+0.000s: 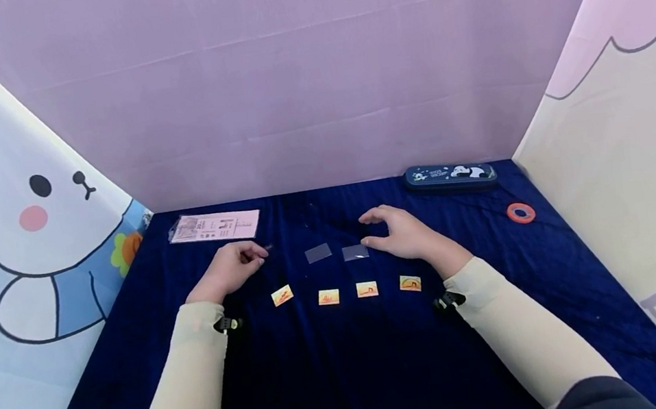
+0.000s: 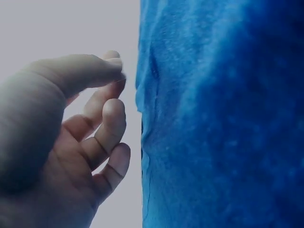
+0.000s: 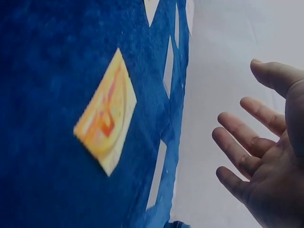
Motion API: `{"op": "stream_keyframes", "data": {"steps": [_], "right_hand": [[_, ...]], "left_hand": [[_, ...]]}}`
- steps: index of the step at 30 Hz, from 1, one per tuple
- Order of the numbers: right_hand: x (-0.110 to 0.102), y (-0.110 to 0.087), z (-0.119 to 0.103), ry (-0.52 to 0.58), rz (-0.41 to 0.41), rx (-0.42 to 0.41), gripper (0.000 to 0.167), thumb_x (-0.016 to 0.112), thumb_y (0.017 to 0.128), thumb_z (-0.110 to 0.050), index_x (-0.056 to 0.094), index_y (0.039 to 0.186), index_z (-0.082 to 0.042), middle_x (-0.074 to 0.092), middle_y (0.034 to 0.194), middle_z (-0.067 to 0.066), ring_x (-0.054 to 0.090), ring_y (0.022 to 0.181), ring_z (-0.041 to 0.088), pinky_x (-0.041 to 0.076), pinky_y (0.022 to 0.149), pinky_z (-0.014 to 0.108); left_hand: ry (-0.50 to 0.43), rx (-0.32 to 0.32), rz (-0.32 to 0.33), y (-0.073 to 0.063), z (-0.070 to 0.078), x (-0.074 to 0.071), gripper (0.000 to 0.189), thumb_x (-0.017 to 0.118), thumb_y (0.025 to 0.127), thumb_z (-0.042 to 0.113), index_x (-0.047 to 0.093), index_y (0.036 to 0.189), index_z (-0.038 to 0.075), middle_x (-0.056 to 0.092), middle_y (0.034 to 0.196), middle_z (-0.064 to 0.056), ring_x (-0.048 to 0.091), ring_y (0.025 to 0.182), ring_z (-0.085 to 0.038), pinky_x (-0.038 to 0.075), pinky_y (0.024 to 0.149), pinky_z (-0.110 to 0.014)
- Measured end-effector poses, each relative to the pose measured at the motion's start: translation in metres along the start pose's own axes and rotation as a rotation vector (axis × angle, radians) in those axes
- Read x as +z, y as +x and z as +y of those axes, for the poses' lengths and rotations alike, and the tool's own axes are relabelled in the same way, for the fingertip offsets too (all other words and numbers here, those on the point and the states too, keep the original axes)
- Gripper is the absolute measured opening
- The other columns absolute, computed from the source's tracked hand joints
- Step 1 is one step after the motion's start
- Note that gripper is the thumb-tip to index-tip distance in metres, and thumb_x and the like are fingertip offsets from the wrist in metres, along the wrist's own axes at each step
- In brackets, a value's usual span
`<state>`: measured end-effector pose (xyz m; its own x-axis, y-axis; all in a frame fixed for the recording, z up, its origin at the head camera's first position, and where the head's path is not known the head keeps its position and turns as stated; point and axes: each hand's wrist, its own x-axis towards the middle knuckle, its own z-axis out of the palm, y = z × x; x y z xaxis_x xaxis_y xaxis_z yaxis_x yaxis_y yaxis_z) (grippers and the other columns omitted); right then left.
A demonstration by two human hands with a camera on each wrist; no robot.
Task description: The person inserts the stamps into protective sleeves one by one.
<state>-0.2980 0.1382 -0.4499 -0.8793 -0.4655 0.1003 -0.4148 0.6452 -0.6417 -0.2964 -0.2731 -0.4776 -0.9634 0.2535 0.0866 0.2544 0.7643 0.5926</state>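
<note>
Skin-tone sleeves: both forearms covered, clip at each wrist.
Left hand (image 1: pixel 230 267): fingers curled, thumb and forefinger tips pressed together; something small and dark shows at the tips in head view, can't tell what. Left wrist view confirms the pinch posture, no object resolved.
Right hand (image 1: pixel 404 232): fingers loosely arched and spread, holding nothing; fingertips at the right edge of the right clear film, touching or just short, can't tell. Right wrist view shows a relaxed, empty palm.
Right clear film (image 1: pixel 355 252): flat on the cloth, directly left of the right fingertips, long axis roughly left-right.
Left clear film (image 1: pixel 318 253): just beside the first, slightly tilted, between the two hands, a bit nearer the left one.
Key relation: right hand is the nearer to the right clear film; film lies toward the person's left from those fingertips.
Picture cards: four small orange-yellow ones in a row nearer the person than the films: (image 1: pixel 281 295), (image 1: pixel 328 297), (image 1: pixel 367 289), (image 1: pixel 410 283). Rightmost sits just by the right wrist; a card like it shows in the right wrist view (image 3: pixel 105 131).
Desk (image 1: pixel 351 381): draped in dark blue cloth.
Far edge: pink printed sheet (image 1: pixel 215 226) at left, panda pencil case (image 1: pixel 450 176) at right.
Right side: orange ring (image 1: pixel 520 212), well apart from both hands.
</note>
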Motion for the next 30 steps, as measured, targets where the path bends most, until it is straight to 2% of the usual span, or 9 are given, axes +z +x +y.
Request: {"op": "stream_keyframes", "data": {"steps": [5,9,16,22,30], "right_hand": [[0.010,0.007,-0.006,-0.014,-0.022,0.006,0.050,0.075,0.099,-0.033,0.062,0.142,-0.012,0.061,0.136,0.000,0.057,0.128,0.024,0.047,0.106,0.049],[0.017,0.012,-0.011,-0.005,-0.042,0.010,0.049,0.076,0.099,-0.033,0.062,0.141,-0.013,0.061,0.132,0.000,0.058,0.127,0.028,0.048,0.104,0.049],[0.031,0.026,-0.023,-0.006,-0.106,-0.015,0.051,0.074,0.100,-0.038,0.062,0.143,-0.014,0.062,0.133,0.002,0.059,0.127,0.027,0.049,0.103,0.047],[0.045,0.036,-0.034,-0.013,-0.152,-0.047,0.048,0.075,0.100,-0.035,0.064,0.140,-0.012,0.064,0.131,0.005,0.061,0.124,0.026,0.051,0.101,0.045],[0.062,0.047,-0.052,-0.002,-0.217,-0.081,0.043,0.075,0.100,-0.034,0.067,0.135,-0.012,0.067,0.129,0.007,0.064,0.115,0.020,0.054,0.095,0.041]], "left_hand": [[-0.013,-0.028,0.094,-0.006,-0.004,-0.005,0.013,0.072,0.102,0.024,0.080,0.106,0.014,0.072,0.093,-0.003,0.060,0.080,-0.020,0.049,0.074,-0.039],[-0.021,-0.039,0.149,-0.009,-0.006,-0.011,0.016,0.072,0.102,0.029,0.079,0.105,0.015,0.070,0.091,-0.004,0.059,0.078,-0.022,0.047,0.072,-0.038],[-0.012,-0.051,0.195,-0.013,-0.003,-0.021,0.023,0.068,0.105,0.035,0.074,0.101,0.014,0.067,0.088,-0.005,0.057,0.078,-0.024,0.046,0.074,-0.040],[-0.024,-0.056,0.214,-0.015,-0.002,-0.023,0.026,0.066,0.105,0.039,0.072,0.099,0.014,0.065,0.086,-0.005,0.056,0.077,-0.024,0.046,0.073,-0.040],[-0.044,-0.030,0.257,-0.014,-0.001,-0.027,0.028,0.064,0.106,0.040,0.070,0.093,0.016,0.067,0.082,-0.004,0.056,0.073,-0.024,0.044,0.068,-0.040]]}}
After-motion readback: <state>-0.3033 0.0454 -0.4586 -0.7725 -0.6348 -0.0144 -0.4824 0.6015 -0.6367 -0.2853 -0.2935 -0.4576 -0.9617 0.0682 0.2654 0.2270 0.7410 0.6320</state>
